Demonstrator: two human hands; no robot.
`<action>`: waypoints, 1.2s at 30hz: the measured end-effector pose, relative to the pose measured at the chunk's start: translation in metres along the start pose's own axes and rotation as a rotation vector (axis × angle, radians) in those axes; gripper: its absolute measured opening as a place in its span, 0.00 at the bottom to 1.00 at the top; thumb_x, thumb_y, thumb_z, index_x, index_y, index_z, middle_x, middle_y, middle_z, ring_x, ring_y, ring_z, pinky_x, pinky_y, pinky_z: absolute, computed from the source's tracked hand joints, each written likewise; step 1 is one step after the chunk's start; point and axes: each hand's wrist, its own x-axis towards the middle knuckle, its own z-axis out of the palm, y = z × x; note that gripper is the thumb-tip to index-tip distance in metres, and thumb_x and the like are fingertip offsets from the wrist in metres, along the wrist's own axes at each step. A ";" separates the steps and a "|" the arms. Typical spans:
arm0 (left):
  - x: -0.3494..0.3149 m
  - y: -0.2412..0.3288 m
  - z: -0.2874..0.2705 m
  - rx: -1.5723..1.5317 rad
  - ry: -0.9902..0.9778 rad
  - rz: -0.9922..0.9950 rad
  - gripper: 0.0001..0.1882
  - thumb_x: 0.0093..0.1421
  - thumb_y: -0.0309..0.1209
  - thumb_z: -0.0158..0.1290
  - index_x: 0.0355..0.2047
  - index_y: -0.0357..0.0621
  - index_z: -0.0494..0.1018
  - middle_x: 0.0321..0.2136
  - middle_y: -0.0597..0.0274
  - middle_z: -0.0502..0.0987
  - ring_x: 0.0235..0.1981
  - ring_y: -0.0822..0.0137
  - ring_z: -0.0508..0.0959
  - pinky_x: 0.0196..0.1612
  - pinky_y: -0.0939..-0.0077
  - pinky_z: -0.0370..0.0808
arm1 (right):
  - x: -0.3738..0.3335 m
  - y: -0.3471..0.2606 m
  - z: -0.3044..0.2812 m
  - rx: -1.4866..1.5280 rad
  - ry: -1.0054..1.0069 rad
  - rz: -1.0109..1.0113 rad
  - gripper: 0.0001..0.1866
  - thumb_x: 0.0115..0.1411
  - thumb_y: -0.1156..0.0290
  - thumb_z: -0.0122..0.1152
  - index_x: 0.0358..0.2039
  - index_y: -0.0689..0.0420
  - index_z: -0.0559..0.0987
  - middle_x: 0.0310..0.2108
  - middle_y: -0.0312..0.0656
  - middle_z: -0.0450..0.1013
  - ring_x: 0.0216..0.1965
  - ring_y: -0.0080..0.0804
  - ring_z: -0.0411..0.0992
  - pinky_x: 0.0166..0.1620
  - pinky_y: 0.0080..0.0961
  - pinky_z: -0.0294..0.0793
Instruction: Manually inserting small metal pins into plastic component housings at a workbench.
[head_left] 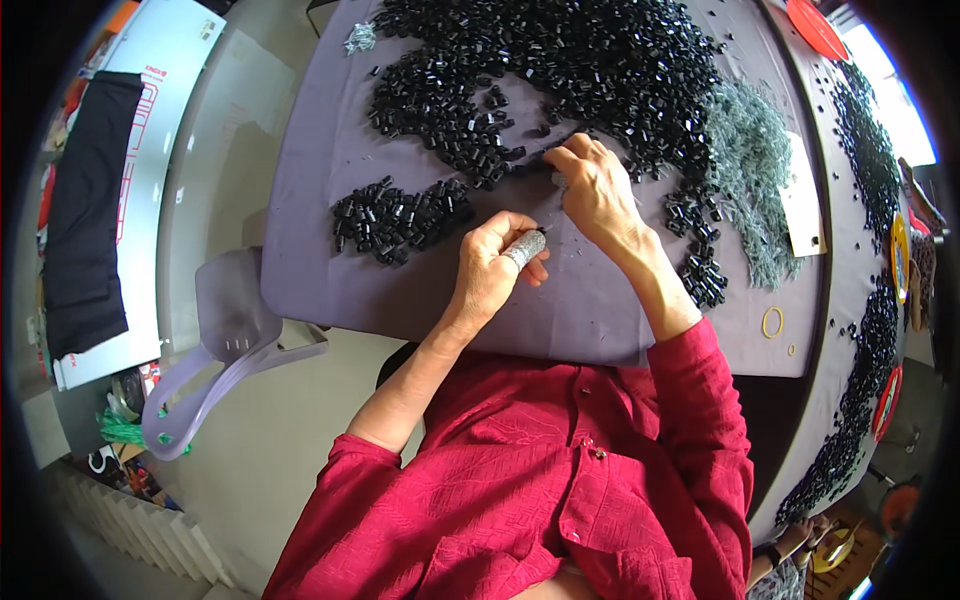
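So, a lilac plastic scoop [236, 292] is sitting beside the purple-grey cloth-covered table [600, 325], and a small pile of shiny black plastic pieces [398, 220] is lying on top. The left hand [492, 250], grey wrap [525, 247] on one digit, is curling its fingers inward; can't tell if it's gripping anything. The right hand [600, 192] is bending its fingertips down by the big black heap [630, 75], grip hidden too. Wispy grey-green scraps [752, 175] are sitting right of that.
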 end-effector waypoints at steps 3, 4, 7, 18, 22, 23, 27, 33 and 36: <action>-0.001 -0.001 -0.002 -0.044 -0.004 -0.023 0.06 0.59 0.22 0.49 0.36 0.33 0.70 0.22 0.54 0.76 0.18 0.70 0.76 0.20 0.80 0.74 | 0.004 0.001 0.004 -0.063 -0.055 0.013 0.06 0.48 0.78 0.53 0.29 0.59 0.75 0.29 0.46 0.68 0.35 0.44 0.69 0.38 0.36 0.69; 0.000 0.000 -0.002 -0.046 0.000 -0.028 0.06 0.59 0.22 0.49 0.36 0.33 0.70 0.22 0.54 0.76 0.18 0.70 0.76 0.20 0.80 0.74 | 0.006 0.000 0.005 -0.060 -0.061 0.012 0.06 0.48 0.78 0.53 0.29 0.59 0.75 0.29 0.46 0.68 0.35 0.44 0.69 0.38 0.36 0.69; 0.000 0.002 -0.002 -0.005 -0.015 -0.029 0.06 0.59 0.23 0.48 0.36 0.33 0.70 0.23 0.55 0.76 0.18 0.71 0.76 0.20 0.80 0.74 | 0.006 -0.003 0.005 -0.079 -0.075 0.043 0.11 0.47 0.81 0.53 0.34 0.61 0.72 0.29 0.47 0.68 0.37 0.47 0.69 0.40 0.37 0.69; 0.003 0.004 0.005 0.161 -0.075 -0.014 0.07 0.60 0.22 0.46 0.38 0.37 0.71 0.24 0.59 0.77 0.18 0.76 0.75 0.20 0.82 0.74 | -0.064 -0.030 -0.034 0.858 -0.085 0.606 0.23 0.45 0.91 0.45 0.40 0.59 0.77 0.31 0.42 0.75 0.32 0.27 0.72 0.36 0.22 0.70; 0.001 0.006 0.010 0.167 -0.078 -0.021 0.07 0.60 0.21 0.45 0.36 0.36 0.72 0.23 0.61 0.76 0.18 0.77 0.74 0.20 0.84 0.71 | -0.067 -0.039 -0.033 0.872 -0.009 0.630 0.21 0.44 0.91 0.47 0.38 0.61 0.78 0.32 0.42 0.76 0.32 0.28 0.73 0.36 0.23 0.71; 0.001 0.005 0.010 0.170 -0.081 -0.021 0.07 0.60 0.21 0.45 0.36 0.36 0.72 0.23 0.61 0.76 0.18 0.77 0.74 0.20 0.84 0.71 | -0.068 -0.038 -0.032 0.872 -0.006 0.632 0.21 0.44 0.91 0.47 0.38 0.61 0.78 0.32 0.42 0.76 0.32 0.28 0.73 0.36 0.23 0.71; 0.003 0.000 0.008 0.194 -0.131 -0.029 0.07 0.60 0.22 0.46 0.37 0.37 0.72 0.23 0.62 0.76 0.18 0.78 0.74 0.21 0.84 0.72 | -0.071 -0.037 -0.031 0.724 -0.004 0.470 0.19 0.43 0.90 0.49 0.36 0.62 0.78 0.29 0.46 0.74 0.32 0.36 0.74 0.36 0.26 0.72; 0.006 0.001 0.002 0.245 -0.180 -0.054 0.07 0.60 0.24 0.48 0.38 0.37 0.73 0.23 0.63 0.76 0.18 0.78 0.74 0.21 0.85 0.72 | -0.068 -0.041 -0.036 0.638 -0.085 0.434 0.19 0.41 0.88 0.49 0.34 0.60 0.79 0.28 0.47 0.73 0.32 0.45 0.73 0.36 0.29 0.71; 0.007 0.003 0.001 0.259 -0.207 -0.053 0.07 0.60 0.23 0.47 0.38 0.36 0.73 0.22 0.63 0.76 0.18 0.77 0.74 0.21 0.84 0.72 | -0.065 -0.041 -0.039 0.614 -0.104 0.427 0.20 0.40 0.88 0.48 0.34 0.60 0.79 0.27 0.47 0.73 0.32 0.46 0.73 0.35 0.30 0.71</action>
